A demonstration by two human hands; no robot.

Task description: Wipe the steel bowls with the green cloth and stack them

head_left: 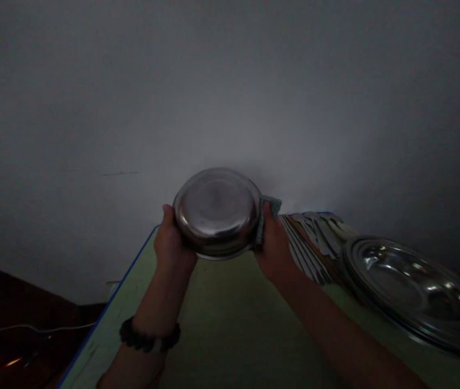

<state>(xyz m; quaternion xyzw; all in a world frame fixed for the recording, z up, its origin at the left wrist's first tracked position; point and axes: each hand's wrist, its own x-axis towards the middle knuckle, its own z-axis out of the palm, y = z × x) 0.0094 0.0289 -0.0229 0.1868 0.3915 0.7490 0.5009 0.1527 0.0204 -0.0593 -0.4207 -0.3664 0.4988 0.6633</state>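
Observation:
I hold a round steel plate up in front of me, tilted with its underside toward the camera. My left hand grips its left rim, fingers wrapped behind it. My right hand is closed on the right rim with a small greenish cloth pressed between the hand and the plate. A dark bead bracelet sits on my left wrist.
A pale green table with a blue edge lies below. Several steel spoons are fanned out at the right, beside a stack of steel compartment trays. A grey wall fills the background. A white cable runs over the dark floor at left.

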